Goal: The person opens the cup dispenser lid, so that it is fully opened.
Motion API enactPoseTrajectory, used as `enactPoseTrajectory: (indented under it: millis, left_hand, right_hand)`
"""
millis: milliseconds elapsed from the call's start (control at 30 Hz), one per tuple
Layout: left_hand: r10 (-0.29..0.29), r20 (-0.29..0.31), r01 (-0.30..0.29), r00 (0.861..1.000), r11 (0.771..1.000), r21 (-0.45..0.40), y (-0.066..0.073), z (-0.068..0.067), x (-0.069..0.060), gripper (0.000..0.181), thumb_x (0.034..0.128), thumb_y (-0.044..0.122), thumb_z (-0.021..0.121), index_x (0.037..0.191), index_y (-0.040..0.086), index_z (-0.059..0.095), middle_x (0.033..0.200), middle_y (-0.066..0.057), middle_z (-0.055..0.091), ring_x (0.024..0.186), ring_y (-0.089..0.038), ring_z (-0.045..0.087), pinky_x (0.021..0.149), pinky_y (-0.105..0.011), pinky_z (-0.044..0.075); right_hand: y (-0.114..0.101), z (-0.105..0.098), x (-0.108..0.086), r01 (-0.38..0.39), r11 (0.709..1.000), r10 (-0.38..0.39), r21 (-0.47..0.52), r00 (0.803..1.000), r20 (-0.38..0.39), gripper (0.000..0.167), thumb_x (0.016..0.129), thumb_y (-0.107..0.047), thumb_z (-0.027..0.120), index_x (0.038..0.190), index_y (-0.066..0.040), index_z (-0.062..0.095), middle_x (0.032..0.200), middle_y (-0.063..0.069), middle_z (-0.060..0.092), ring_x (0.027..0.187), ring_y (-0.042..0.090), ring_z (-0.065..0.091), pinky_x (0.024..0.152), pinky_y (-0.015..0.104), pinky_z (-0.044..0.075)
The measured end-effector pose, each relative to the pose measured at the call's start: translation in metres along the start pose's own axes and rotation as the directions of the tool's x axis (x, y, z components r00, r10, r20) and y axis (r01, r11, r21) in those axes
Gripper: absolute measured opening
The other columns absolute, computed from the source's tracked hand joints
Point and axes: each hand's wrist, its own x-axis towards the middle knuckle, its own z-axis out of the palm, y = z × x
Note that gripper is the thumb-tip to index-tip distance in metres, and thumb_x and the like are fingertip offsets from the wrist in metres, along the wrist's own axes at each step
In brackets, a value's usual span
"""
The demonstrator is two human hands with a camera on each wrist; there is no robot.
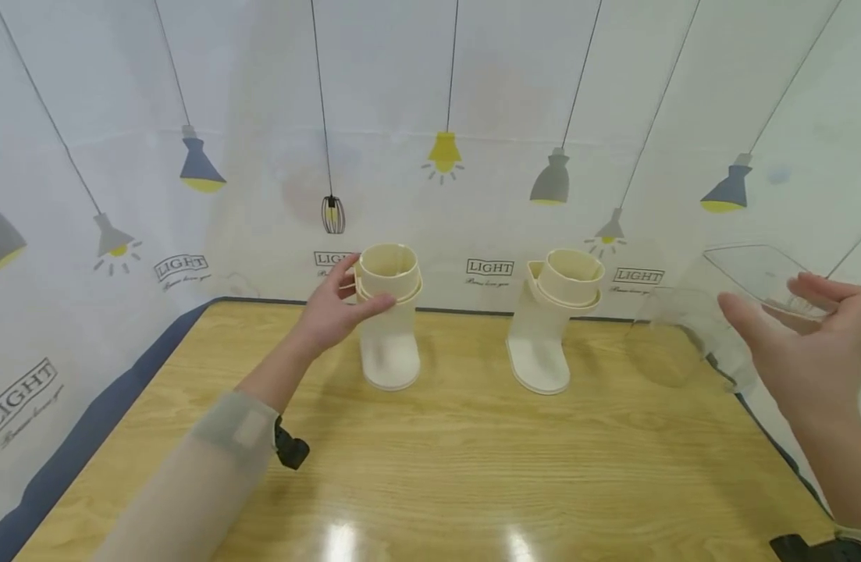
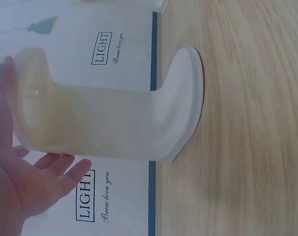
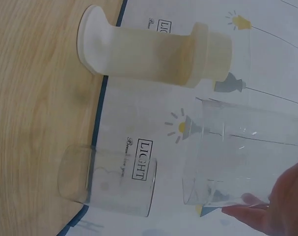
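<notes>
Two cream plastic stands with round collars on top stand upright at the back of the table. My left hand (image 1: 329, 316) grips the collar of the left stand (image 1: 389, 347), thumb in front and fingers behind. In the left wrist view, the curved foot of that stand (image 2: 180, 98) rests on the wood. The right stand (image 1: 539, 343) is untouched. At the far right my right hand (image 1: 816, 355) holds a clear plastic container (image 3: 247, 152) up in the air, fingers and thumb around it. Its outline is faint in the head view.
Another clear container (image 3: 109, 182) stands on the wooden table (image 1: 430, 468), right of the right stand. A white curtain (image 1: 402, 94) printed with lamps and "LIGHT" hangs behind the table. Blue trim (image 1: 100, 421) runs along the edges.
</notes>
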Motion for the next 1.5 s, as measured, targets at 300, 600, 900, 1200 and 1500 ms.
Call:
enactPoseTrajectory:
  millis: [300, 600, 900, 1200, 1500]
  left_hand:
    - [-0.002, 0.051, 0.001, 0.999, 1.000, 0.025, 0.004, -0.005, 0.009, 0.111, 0.0928, 0.056, 0.085, 0.177, 0.033, 0.018, 0.177, -0.016, 0.036, 0.164, -0.040, 0.037, 0.127, -0.064, 0.042]
    - [0.015, 0.089, -0.014, 0.996, 1.000, -0.005, 0.002, -0.011, 0.014, 0.108, 0.0946, 0.053, 0.085, 0.177, 0.036, 0.017, 0.177, -0.012, 0.037, 0.163, -0.038, 0.041, 0.127, -0.062, 0.043]
    - [0.003, 0.100, -0.001, 0.995, 1.000, -0.020, 0.000, -0.013, 0.015, 0.107, 0.0960, 0.052, 0.084, 0.177, 0.036, 0.016, 0.180, -0.010, 0.033, 0.163, -0.037, 0.040, 0.128, -0.063, 0.041]
    - [0.010, 0.114, -0.008, 0.993, 1.000, -0.019, -0.003, -0.015, 0.016, 0.104, 0.0978, 0.049, 0.082, 0.177, 0.035, 0.017, 0.181, -0.008, 0.032, 0.163, -0.038, 0.041, 0.127, -0.064, 0.041]
    - [0.024, 0.122, -0.019, 0.992, 0.999, -0.044, -0.007, -0.015, 0.017, 0.101, 0.0992, 0.047, 0.081, 0.177, 0.037, 0.017, 0.179, -0.010, 0.034, 0.163, -0.038, 0.041, 0.128, -0.065, 0.039]
  right_hand:
    - [0.039, -0.006, 0.003, -0.075, 0.970, 0.086, -0.233, 0.996, 0.036, 0.076, 0.093, -0.059, 0.081, 0.145, -0.044, 0.028, 0.145, -0.022, 0.045, 0.150, 0.024, 0.042, 0.123, 0.034, 0.038]
    - [0.086, -0.013, 0.007, -0.049, 0.929, 0.112, -0.366, 0.982, 0.152, 0.116, 0.094, -0.065, 0.078, 0.165, 0.006, 0.021, 0.167, 0.035, 0.034, 0.133, 0.050, 0.043, 0.079, 0.026, 0.033]
    - [0.111, -0.009, 0.004, -0.096, 0.908, 0.174, -0.408, 0.972, 0.158, 0.120, 0.096, -0.066, 0.075, 0.165, 0.013, 0.016, 0.163, 0.046, 0.029, 0.144, 0.065, 0.039, 0.104, 0.072, 0.045]
    - [0.125, -0.006, 0.006, -0.141, 0.914, 0.213, -0.379, 0.965, 0.155, 0.121, 0.096, -0.065, 0.074, 0.170, 0.004, 0.007, 0.169, 0.045, 0.023, 0.153, 0.064, 0.034, 0.118, 0.078, 0.037]
    - [0.135, -0.005, 0.011, -0.054, 0.888, 0.175, -0.457, 0.958, 0.226, 0.122, 0.102, -0.066, 0.065, 0.169, 0.013, 0.001, 0.162, 0.051, 0.021, 0.145, 0.069, 0.032, 0.108, 0.081, 0.041]
